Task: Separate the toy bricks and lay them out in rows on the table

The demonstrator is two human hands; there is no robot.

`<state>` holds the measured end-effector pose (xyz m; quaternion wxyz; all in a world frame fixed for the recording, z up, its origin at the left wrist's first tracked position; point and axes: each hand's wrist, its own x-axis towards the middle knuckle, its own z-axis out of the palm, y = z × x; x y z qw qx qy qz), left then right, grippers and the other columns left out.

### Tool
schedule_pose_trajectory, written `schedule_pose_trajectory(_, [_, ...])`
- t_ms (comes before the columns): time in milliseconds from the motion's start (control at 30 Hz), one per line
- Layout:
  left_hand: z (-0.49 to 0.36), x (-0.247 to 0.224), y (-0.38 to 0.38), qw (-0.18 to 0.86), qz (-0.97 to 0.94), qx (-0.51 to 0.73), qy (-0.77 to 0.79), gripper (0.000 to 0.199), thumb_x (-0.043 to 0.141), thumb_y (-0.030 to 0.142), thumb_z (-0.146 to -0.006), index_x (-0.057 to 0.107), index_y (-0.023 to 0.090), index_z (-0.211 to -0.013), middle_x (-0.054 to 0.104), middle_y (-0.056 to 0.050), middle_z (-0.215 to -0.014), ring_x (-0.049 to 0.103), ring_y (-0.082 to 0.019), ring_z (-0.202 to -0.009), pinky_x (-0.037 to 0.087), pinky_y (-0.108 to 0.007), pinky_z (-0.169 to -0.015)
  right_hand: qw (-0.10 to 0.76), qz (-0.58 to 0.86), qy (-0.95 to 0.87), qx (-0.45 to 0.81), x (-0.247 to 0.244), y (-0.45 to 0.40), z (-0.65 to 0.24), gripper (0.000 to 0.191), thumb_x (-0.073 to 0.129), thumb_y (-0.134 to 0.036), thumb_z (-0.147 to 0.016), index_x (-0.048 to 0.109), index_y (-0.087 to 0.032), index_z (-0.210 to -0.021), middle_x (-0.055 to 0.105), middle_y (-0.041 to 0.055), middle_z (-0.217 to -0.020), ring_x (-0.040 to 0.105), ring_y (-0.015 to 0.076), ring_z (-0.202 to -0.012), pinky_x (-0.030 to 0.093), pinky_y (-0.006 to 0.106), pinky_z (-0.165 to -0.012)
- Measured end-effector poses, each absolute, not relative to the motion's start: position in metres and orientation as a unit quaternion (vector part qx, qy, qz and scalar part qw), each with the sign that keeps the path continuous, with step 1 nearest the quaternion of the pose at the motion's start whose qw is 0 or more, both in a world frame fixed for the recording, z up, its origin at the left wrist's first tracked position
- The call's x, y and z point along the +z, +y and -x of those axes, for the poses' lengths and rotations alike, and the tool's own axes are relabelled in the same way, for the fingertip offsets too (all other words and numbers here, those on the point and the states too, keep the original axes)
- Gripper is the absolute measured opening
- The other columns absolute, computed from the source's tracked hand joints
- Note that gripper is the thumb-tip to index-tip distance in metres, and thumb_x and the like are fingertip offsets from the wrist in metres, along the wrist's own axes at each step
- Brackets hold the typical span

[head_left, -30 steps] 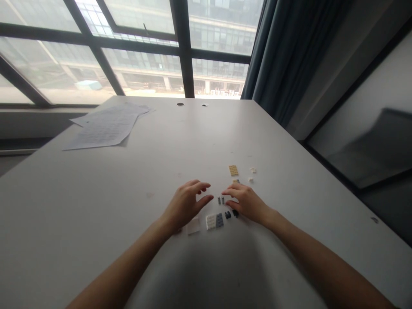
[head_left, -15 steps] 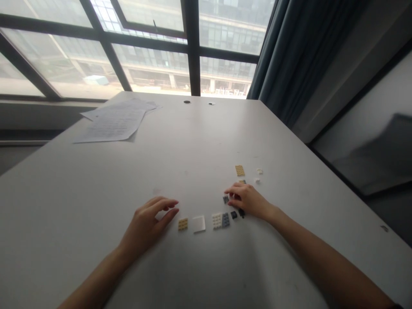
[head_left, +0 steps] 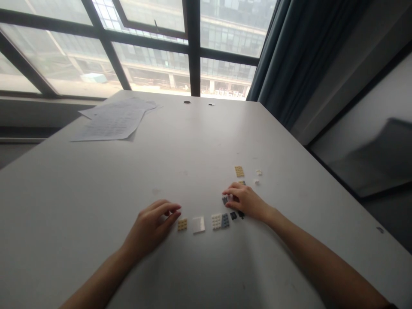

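- Head view: right hand (head_left: 246,201) partly covers a tan-and-grey piece (head_left: 242,183) behind it and a black piece (head_left: 241,215) below its palm edge; their full outlines cannot be made out.
- Dark grey piece (head_left: 224,200) sits at the right thumb and fingertips, partly hidden; whether they are clamped on it cannot be told.
- Left hand (head_left: 154,223): thumb and forefinger slightly apart, just beside a tan studded plate (head_left: 182,224); contact cannot be confirmed.
- Both forearms cut off by the lower frame.
- Between the hands: a smooth, pale square tile (head_left: 198,225), then a white studded plate (head_left: 216,221) close against a blue-grey studded plate (head_left: 225,220), then a small black block (head_left: 233,216).
- Beyond the right hand: a larger tan plate (head_left: 239,171), rectangular and studded, near two small whitish pieces (head_left: 258,177), too small to identify.
- White table (head_left: 193,150), smooth, faintly marked; overlapping papers (head_left: 109,122) far left, print unreadable.
- Dark-framed window (head_left: 195,64) behind, beside a folded blue curtain (head_left: 273,64).
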<state>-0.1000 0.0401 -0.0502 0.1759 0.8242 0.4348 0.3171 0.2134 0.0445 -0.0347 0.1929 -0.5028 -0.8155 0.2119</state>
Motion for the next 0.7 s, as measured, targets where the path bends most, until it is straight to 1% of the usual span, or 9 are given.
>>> schedule_pose_trajectory(100, [0.100, -0.051, 0.040, 0.178, -0.826, 0.311, 0.435, 0.020, 0.055, 0.035, -0.087, 0.067, 0.019, -0.089, 0.066, -0.003, -0.083, 0.062, -0.013, -0.072, 0.050, -0.022, -0.069, 0.194, 0.490, -0.825, 0.203, -0.035, 0.045, -0.212, 0.028, 0.073, -0.018, -0.075, 0.069, -0.018, -0.103, 0.065, 0.0052, -0.099, 0.061, 0.0160, -0.085, 0.047, 0.027, -0.081])
schedule_pose_trajectory(267, [0.101, -0.051, 0.040, 0.176, -0.829, 0.307, 0.434, 0.022, 0.053, 0.036, -0.087, 0.068, 0.019, -0.088, 0.067, -0.003, -0.082, 0.062, -0.014, -0.071, 0.050, -0.022, -0.067, 0.169, 0.468, -0.853, 0.160, -0.036, 0.047, -0.208, 0.014, 0.068, -0.019, -0.081, 0.070, -0.018, -0.095, 0.065, 0.0055, -0.094, 0.061, 0.0173, -0.086, 0.047, 0.029, -0.082])
schedule_pose_trajectory(367, [0.101, -0.052, 0.040, 0.177, -0.830, 0.306, 0.430, 0.021, 0.053, 0.035, -0.088, 0.067, 0.019, -0.088, 0.067, -0.003, -0.083, 0.062, -0.014, -0.073, 0.050, -0.022, -0.068, 0.159, 0.456, -0.866, 0.130, -0.036, 0.045, -0.206, 0.010, 0.066, -0.019, -0.083, 0.069, -0.018, -0.092, 0.064, 0.0063, -0.092, 0.060, 0.0178, -0.085, 0.048, 0.030, -0.081])
schedule_pose_trajectory(433, [0.102, -0.053, 0.040, 0.174, -0.832, 0.308, 0.428, 0.020, 0.053, 0.034, -0.088, 0.067, 0.020, -0.088, 0.067, -0.003, -0.083, 0.062, -0.014, -0.073, 0.049, -0.022, -0.069, 0.171, 0.455, -0.866, 0.119, -0.034, 0.043, -0.210, 0.010, 0.065, -0.017, -0.083, 0.068, -0.018, -0.092, 0.064, 0.0066, -0.092, 0.060, 0.0180, -0.087, 0.048, 0.030, -0.082])
schedule_pose_trajectory(567, [0.102, -0.053, 0.040, 0.171, -0.833, 0.309, 0.425, 0.020, 0.054, 0.035, -0.087, 0.067, 0.020, -0.088, 0.067, -0.002, -0.084, 0.063, -0.014, -0.073, 0.049, -0.022, -0.069, 0.240, 0.496, -0.828, 0.100, -0.024, 0.038, -0.245, 0.013, 0.061, -0.018, -0.086, 0.066, -0.020, -0.097, 0.065, 0.0062, -0.096, 0.061, 0.0193, -0.093, 0.048, 0.032, -0.086])
schedule_pose_trajectory(600, [0.102, -0.053, 0.040, 0.172, -0.834, 0.308, 0.424, 0.020, 0.054, 0.035, -0.087, 0.067, 0.020, -0.088, 0.067, -0.002, -0.084, 0.063, -0.014, -0.073, 0.049, -0.022, -0.070, 0.257, 0.520, -0.809, 0.093, -0.022, 0.037, -0.260, 0.012, 0.060, -0.020, -0.086, 0.066, -0.020, -0.097, 0.065, 0.0061, -0.096, 0.061, 0.0191, -0.090, 0.049, 0.032, -0.083])
schedule_pose_trajectory(700, [0.101, -0.052, 0.040, 0.173, -0.835, 0.307, 0.422, 0.021, 0.053, 0.035, -0.087, 0.067, 0.020, -0.087, 0.067, -0.002, -0.083, 0.063, -0.014, -0.073, 0.049, -0.021, -0.070, 0.280, 0.602, -0.744, 0.073, -0.024, 0.038, -0.305, 0.014, 0.059, -0.026, -0.086, 0.068, -0.019, -0.093, 0.065, 0.0050, -0.093, 0.061, 0.0166, -0.072, 0.050, 0.030, -0.073])
